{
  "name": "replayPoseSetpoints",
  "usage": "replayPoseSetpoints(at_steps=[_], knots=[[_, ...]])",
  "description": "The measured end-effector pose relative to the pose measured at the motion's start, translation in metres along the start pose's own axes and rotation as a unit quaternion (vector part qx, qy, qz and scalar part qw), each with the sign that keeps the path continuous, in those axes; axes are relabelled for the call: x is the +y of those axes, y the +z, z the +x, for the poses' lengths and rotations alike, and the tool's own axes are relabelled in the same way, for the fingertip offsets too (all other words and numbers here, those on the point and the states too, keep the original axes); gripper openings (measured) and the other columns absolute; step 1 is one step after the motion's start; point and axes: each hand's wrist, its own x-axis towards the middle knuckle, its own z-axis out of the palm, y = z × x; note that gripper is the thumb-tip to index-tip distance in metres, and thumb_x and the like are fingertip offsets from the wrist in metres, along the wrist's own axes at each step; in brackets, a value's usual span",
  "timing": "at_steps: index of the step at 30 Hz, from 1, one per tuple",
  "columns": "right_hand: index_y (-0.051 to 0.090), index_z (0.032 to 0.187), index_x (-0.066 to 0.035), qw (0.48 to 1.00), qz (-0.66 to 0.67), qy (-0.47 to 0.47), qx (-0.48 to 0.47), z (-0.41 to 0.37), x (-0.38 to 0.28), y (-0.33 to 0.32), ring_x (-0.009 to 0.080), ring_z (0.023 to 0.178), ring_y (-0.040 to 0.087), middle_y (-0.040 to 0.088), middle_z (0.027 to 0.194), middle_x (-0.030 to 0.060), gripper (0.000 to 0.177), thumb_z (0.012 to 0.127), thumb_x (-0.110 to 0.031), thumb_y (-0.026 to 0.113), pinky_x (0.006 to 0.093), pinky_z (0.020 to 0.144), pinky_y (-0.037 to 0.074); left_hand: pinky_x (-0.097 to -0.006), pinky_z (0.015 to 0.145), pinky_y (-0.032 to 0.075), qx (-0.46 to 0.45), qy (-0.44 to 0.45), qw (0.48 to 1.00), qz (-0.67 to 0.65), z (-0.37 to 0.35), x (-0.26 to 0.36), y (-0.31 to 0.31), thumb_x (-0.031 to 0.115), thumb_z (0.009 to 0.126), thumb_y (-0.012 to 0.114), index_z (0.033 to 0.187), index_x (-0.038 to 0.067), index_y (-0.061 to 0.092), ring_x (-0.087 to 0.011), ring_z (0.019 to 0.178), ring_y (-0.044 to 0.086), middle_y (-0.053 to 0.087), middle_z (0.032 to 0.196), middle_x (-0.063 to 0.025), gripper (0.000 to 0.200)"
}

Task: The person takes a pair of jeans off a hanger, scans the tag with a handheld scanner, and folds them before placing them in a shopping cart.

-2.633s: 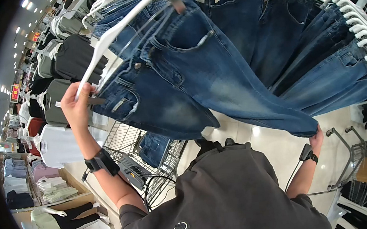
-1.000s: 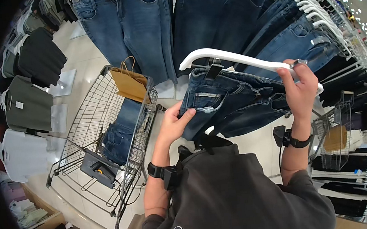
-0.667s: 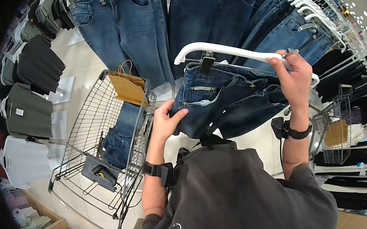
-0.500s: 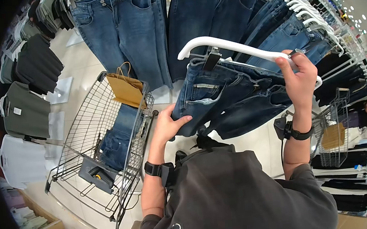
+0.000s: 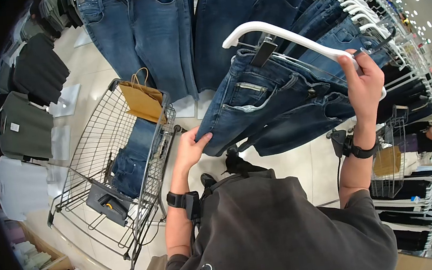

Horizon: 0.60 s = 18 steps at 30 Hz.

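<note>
My right hand (image 5: pixel 365 83) is closed around the middle of a white hanger (image 5: pixel 290 36), near its hook. From a black clip (image 5: pixel 264 53) on that hanger hangs a pair of dark blue jeans (image 5: pixel 266 105), tilted, waistband toward the hanger. My left hand (image 5: pixel 190 149) pinches the edge of the jeans lower down, thumb on top and fingers partly hidden behind the cloth. The jeans are held out in front of my body, close to other jeans on the rack.
A wire shopping cart (image 5: pixel 77 159) stands at my left, with a brown paper bag (image 5: pixel 143 101) and folded jeans (image 5: pixel 130 169) in it. Hanging jeans (image 5: pixel 143 36) line the rack ahead. Shirts (image 5: pixel 23 125) hang at far left. Another cart (image 5: pixel 391 155) and a person (image 5: pixel 429 137) are at right.
The hanger and jeans have shifted a little right and up with my right hand. My left hand keeps its hold and sits slightly further left, so the jeans look more stretched out.
</note>
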Motion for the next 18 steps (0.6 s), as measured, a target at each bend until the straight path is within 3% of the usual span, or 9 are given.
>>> replayPoseSetpoints(at_steps=[11, 18], knots=[[0.061, 0.076, 0.006, 1.000, 0.009, -0.017, -0.006, 0.009, 0.013, 0.002, 0.0112, 0.059, 0.048, 0.064, 0.076, 0.0084, 0.031, 0.079, -0.021, 0.077, 0.0256, 0.054, 0.039, -0.0222, 0.061, 0.042, -0.001, 0.003, 0.999, -0.044, 0.013, -0.026, 0.007, 0.007, 0.089, 0.062, 0.097, -0.003, 0.066, -0.0034, 0.069, 0.051, 0.061, 0.078, 0.0044, 0.014], [0.061, 0.076, 0.005, 0.999, -0.022, -0.023, 0.013, 0.012, 0.012, -0.004, 0.0120, 0.059, 0.048, 0.065, 0.077, 0.0096, 0.029, 0.080, -0.021, 0.075, 0.0259, 0.055, 0.040, -0.0245, 0.064, 0.047, 0.006, 0.009, 1.000, -0.025, 0.018, -0.015, 0.012, 0.009, 0.084, 0.069, 0.100, -0.003, 0.066, -0.0061, 0.071, 0.057, 0.066, 0.081, 0.0006, 0.020]])
